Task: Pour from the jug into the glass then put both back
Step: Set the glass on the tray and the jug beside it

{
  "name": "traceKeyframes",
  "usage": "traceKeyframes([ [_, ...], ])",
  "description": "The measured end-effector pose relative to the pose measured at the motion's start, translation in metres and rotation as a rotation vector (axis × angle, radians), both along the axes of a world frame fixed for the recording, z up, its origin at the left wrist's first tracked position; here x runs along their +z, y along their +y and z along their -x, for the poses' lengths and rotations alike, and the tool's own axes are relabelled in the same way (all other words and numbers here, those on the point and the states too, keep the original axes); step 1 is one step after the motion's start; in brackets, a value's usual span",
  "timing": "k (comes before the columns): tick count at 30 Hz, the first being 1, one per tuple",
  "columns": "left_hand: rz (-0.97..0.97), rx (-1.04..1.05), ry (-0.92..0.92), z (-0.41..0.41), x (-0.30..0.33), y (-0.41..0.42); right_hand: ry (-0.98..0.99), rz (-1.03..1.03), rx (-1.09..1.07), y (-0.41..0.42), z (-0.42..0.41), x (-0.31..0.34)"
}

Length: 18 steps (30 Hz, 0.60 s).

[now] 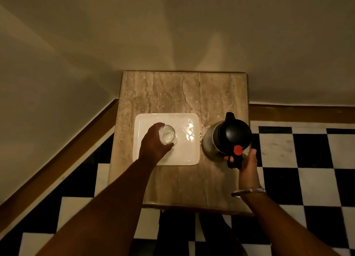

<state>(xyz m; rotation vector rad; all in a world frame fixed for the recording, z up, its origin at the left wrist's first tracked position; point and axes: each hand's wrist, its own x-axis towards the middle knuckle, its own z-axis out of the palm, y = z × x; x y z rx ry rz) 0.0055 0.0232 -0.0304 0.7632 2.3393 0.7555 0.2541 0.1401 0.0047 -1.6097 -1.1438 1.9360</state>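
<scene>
A clear glass [167,134] stands upright on the left half of a white square plate [184,156], and my left hand [153,144] wraps around it from the near left side. To the right of the plate stands a steel jug [211,140] with a black lid, a black spout pointing away and a red button near its handle. My right hand [247,161] curls around the black handle at the jug's near side. The jug rests upright on the table.
The small marble-topped table [172,94] stands in a corner against two pale walls. Water glints on the plate and on the tabletop between plate and jug. A black-and-white chequered floor [307,159] lies around the table.
</scene>
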Motion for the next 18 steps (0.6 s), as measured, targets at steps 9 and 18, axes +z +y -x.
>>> traceKeyframes([
  [9,-0.03,-0.023,0.005,-0.003,-0.015,-0.008,-0.115,0.005,-0.053,-0.002,-0.002,-0.015],
  [18,0.012,0.003,-0.014,-0.004,-0.022,-0.01,-0.259,0.03,-0.038,-0.005,0.002,-0.014],
])
